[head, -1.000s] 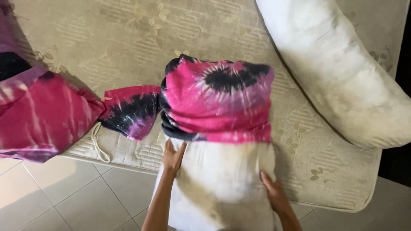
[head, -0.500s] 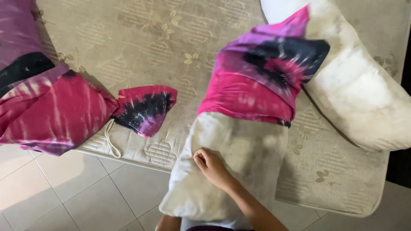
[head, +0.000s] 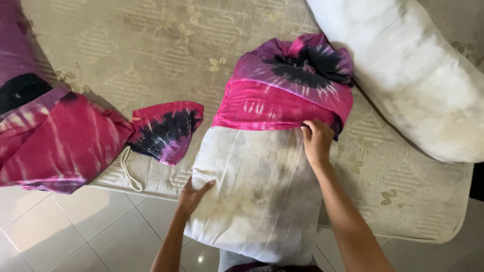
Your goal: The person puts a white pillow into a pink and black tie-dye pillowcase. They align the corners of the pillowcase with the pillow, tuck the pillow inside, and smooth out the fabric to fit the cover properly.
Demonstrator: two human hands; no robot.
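Observation:
A white, stained pillow (head: pixel 254 186) lies over the near edge of the mattress (head: pixel 151 50), its far half inside a pink, purple and black tie-dye pillowcase (head: pixel 292 85). My right hand (head: pixel 317 141) grips the pillowcase's open hem on the pillow's right side. My left hand (head: pixel 194 196) presses flat against the pillow's lower left side, fingers spread.
A second bare white pillow (head: pixel 413 75) lies at the far right of the mattress. More tie-dye cloth (head: pixel 55 141) is bunched at the left, with a smaller piece (head: pixel 164 128) beside it. Pale floor tiles (head: pixel 65 236) show below the mattress edge.
The pillow has swung back from a tilt to lie straighter. My right hand moved up to the pillowcase hem, and my left hand came back into view on the pillow's left side.

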